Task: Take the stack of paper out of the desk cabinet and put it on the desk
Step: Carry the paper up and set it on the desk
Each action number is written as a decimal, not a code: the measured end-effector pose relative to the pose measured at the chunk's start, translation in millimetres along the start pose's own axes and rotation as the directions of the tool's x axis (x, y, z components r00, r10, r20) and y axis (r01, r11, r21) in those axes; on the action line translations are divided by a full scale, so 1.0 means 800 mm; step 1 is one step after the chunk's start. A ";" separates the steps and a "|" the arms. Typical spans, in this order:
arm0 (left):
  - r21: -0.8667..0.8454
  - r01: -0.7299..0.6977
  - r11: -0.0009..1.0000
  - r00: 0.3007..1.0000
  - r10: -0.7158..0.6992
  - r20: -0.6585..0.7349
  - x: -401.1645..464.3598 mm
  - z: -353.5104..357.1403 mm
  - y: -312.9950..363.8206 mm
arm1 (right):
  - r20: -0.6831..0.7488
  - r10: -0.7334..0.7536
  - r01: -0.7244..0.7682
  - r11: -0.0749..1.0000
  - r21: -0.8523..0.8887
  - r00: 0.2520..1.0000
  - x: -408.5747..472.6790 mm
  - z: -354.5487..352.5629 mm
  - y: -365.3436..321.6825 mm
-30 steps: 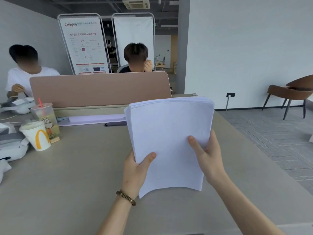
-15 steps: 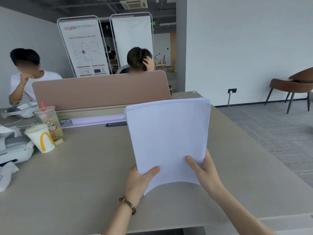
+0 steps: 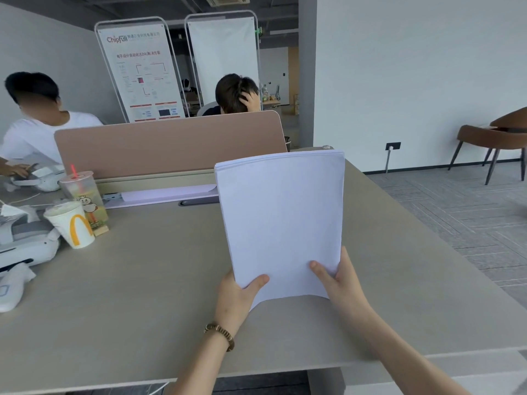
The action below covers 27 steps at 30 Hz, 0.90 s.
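Lowering since a second ago, the thick stack of plain white paper (image 3: 281,220) now stands nearly upright with its bowed bottom edge close over the grey-beige desk surface (image 3: 142,280). My left hand (image 3: 236,297) and right hand (image 3: 340,283) pinch its lower corners, fingers (image 3: 256,282) closed on the sheets. I judge only the laying flat remains. Bare room lies beyond and right of my fingers; two paper cups (image 3: 72,223) sit well left.
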<state>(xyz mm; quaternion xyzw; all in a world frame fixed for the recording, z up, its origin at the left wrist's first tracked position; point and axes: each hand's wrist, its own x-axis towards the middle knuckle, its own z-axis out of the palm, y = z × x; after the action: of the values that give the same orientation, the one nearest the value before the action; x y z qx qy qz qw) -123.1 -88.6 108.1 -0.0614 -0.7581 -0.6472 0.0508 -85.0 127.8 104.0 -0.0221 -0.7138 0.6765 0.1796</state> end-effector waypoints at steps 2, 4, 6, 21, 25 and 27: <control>-0.004 0.010 1.000 1.000 -0.010 0.001 -0.001 0.000 -0.001 | -0.013 0.003 -0.003 1.000 -0.009 1.000 0.001 0.001 0.002; -0.012 0.023 1.000 1.000 -0.022 0.010 -0.002 0.001 0.001 | -0.004 0.004 -0.004 1.000 -0.009 1.000 0.000 0.002 0.001; -0.017 0.026 1.000 1.000 -0.026 0.016 -0.003 0.001 0.002 | 0.010 0.005 -0.005 1.000 0.008 1.000 0.000 0.000 -0.001; 0.053 -0.018 0.998 0.988 0.010 0.155 0.004 0.079 0.041 | -0.169 0.136 -0.159 0.978 -0.131 0.976 0.021 -0.095 -0.032; -0.046 0.063 0.997 0.971 -0.050 0.234 0.004 0.123 0.050 | -0.176 0.150 -0.181 0.968 -0.175 0.973 0.025 -0.146 -0.039; -0.053 0.088 0.995 0.962 -0.071 0.265 0.006 0.142 0.052 | -0.142 0.153 -0.179 0.964 -0.197 0.978 0.027 -0.168 -0.038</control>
<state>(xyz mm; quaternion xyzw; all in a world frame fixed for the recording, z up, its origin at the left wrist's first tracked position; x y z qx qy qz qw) -120.9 29.8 131.6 -0.1178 -0.7389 -0.6589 -0.0780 -60.4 259.7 141.4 -0.1431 -0.7638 0.6078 0.1635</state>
